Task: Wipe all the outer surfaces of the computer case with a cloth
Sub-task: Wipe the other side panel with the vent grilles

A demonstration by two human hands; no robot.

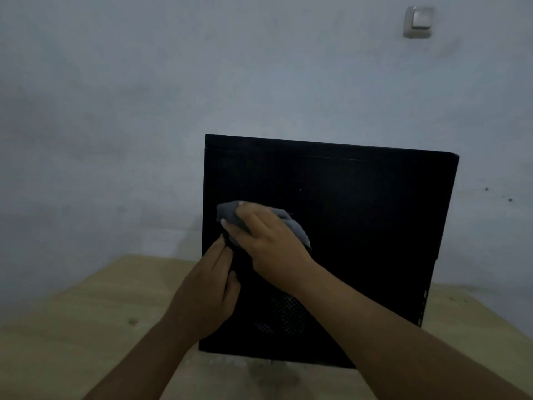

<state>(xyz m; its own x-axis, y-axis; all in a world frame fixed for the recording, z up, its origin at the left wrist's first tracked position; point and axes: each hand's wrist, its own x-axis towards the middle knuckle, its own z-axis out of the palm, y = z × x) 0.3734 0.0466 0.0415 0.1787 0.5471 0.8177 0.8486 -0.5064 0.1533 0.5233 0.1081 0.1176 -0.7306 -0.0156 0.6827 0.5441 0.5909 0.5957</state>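
A black computer case [360, 226] stands upright on a wooden table [86, 327], its broad side panel facing me. My right hand [268, 241] presses a grey cloth [229, 213] flat against the left part of that panel, fingers spread over the cloth. Lower down, my left hand [210, 293] rests on the case's left edge, fingers straight along it and thumb on the panel. A perforated vent patch shows near the panel's bottom, between my forearms.
A pale bluish wall rises right behind the case, with a light switch [418, 22] high on the right. The tabletop extends to the left and front of the case.
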